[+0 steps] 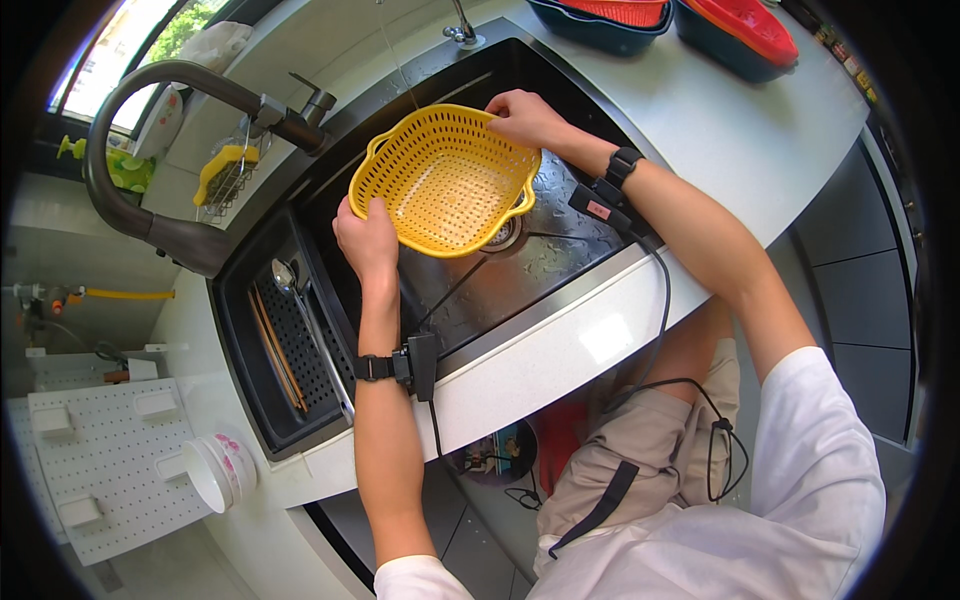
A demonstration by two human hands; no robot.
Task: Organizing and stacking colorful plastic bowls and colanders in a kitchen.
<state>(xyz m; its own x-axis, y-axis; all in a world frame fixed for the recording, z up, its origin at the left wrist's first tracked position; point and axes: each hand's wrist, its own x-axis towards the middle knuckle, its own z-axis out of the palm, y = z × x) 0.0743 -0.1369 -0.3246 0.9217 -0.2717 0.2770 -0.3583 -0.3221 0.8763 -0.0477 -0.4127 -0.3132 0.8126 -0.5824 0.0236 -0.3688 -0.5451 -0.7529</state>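
Note:
A yellow perforated plastic basket (454, 180) is held above the dark sink basin (547, 277), tilted so that its inside shows. Nothing lies in it. My left hand (369, 238) grips its lower left rim, thumb on the inner side. At the upper right rim, my right hand (525, 118) pinches the edge. Part of the sink drain (502, 236) shows just below the basket. Water drops cover the basin floor. A thin stream of water (397, 64) runs down behind the basket from a tap whose spout is mostly out of view.
A dark pull-down faucet (187, 251) arches at the left. Beside the basin, a black drainer tray (285, 442) holds chopsticks (277, 349) and a steel ladle (315, 330). Dark tubs (607, 34) with red baskets stand at the upper right. White bowls (217, 472) sit lower left.

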